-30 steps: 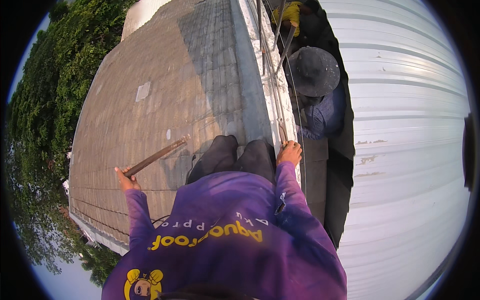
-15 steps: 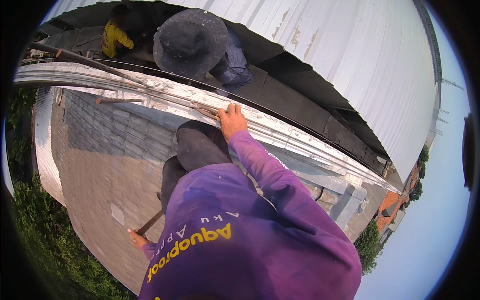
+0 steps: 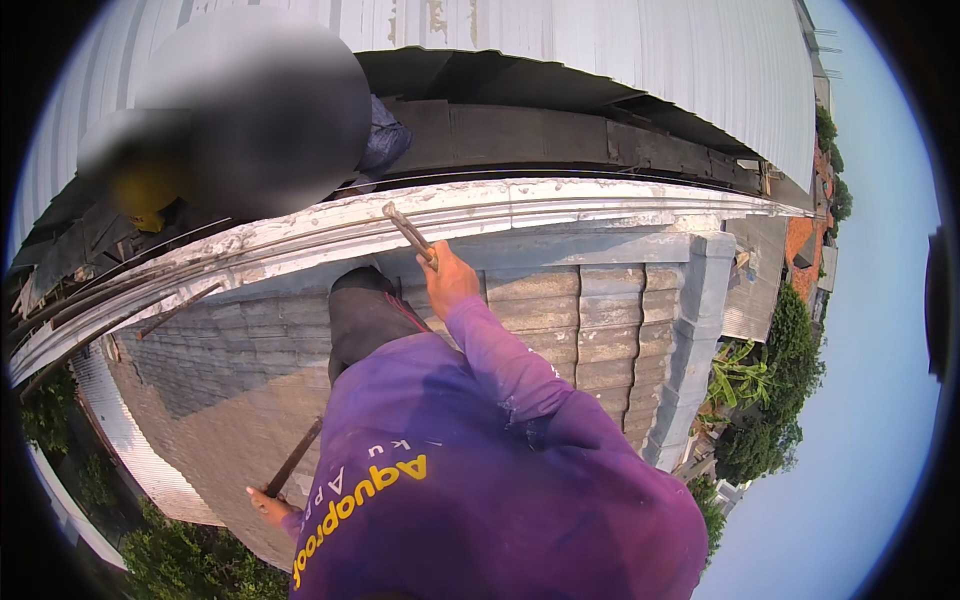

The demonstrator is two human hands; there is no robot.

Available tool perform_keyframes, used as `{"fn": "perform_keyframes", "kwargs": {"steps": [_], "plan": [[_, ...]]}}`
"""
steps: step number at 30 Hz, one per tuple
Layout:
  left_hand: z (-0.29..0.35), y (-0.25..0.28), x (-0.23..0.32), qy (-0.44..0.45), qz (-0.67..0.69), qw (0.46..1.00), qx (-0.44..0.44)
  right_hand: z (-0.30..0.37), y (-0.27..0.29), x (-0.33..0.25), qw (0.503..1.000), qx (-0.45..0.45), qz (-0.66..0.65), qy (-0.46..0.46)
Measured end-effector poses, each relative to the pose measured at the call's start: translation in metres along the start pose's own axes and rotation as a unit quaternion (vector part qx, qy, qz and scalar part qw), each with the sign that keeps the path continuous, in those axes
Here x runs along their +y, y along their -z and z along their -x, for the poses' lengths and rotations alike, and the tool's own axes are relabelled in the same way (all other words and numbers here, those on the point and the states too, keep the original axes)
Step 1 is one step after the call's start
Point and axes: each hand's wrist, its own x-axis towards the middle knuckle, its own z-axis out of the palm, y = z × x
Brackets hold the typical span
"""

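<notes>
My right hand [image 3: 452, 281] is closed around the handles of rusty pincers [image 3: 408, 232]. Their jaw end points up and left, over the front edge of the white concrete ledge [image 3: 560, 192]. Thin metal rods [image 3: 560, 213] run lengthwise along that ledge, just beyond the tool. Low at my left side, my left hand [image 3: 270, 506] grips a dark brown stick [image 3: 297, 458], like a tool handle. The stick's other end is by my leg, where I cannot make out its shape.
Beyond the ledge are a dark gutter-like channel [image 3: 530, 135] and a pale corrugated metal roof [image 3: 600, 35]. People crouch there at upper left, one in a yellow top [image 3: 148, 190], partly blurred. Bent rusty bars [image 3: 180, 308] stick out at left. Below me lie roof tiles [image 3: 530, 300].
My view has turned, so the ledge lies more level and more tiles show at right. The pincers have come up from lying along the rods to an angle. My left hand keeps its stick.
</notes>
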Motion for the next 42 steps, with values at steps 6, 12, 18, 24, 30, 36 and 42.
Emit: {"fn": "perform_keyframes", "kwargs": {"steps": [6, 12, 18, 24, 30, 36, 42], "plan": [[0.006, -0.031, 0.062, -0.06, 0.003, 0.998, -0.027, -0.039, 0.022, 0.155, 0.824, 0.216, -0.321, -0.414], [0.021, -0.044, 0.089, -0.088, 0.027, 0.993, -0.073, -0.078, 0.037, 0.23, 0.767, 0.265, -0.358, -0.462], [0.014, -0.037, 0.072, -0.056, -0.002, 0.993, -0.109, -0.05, -0.021, 0.237, 0.617, 0.248, -0.59, -0.458], [0.03, -0.04, 0.059, -0.07, -0.025, 0.989, -0.128, -0.029, -0.034, 0.223, 0.666, 0.265, -0.525, -0.459], [0.047, -0.042, 0.042, -0.083, -0.049, 0.99, -0.106, -0.089, 0.054, 0.224, 0.648, 0.33, -0.586, -0.358], [0.065, -0.046, 0.038, -0.103, -0.089, 0.985, -0.107, -0.167, 0.062, 0.247, 0.694, 0.328, -0.479, -0.425], [0.058, -0.031, 0.029, -0.087, -0.024, 0.992, -0.089, -0.141, 0.034, 0.189, 0.705, 0.304, -0.424, -0.48]]}}
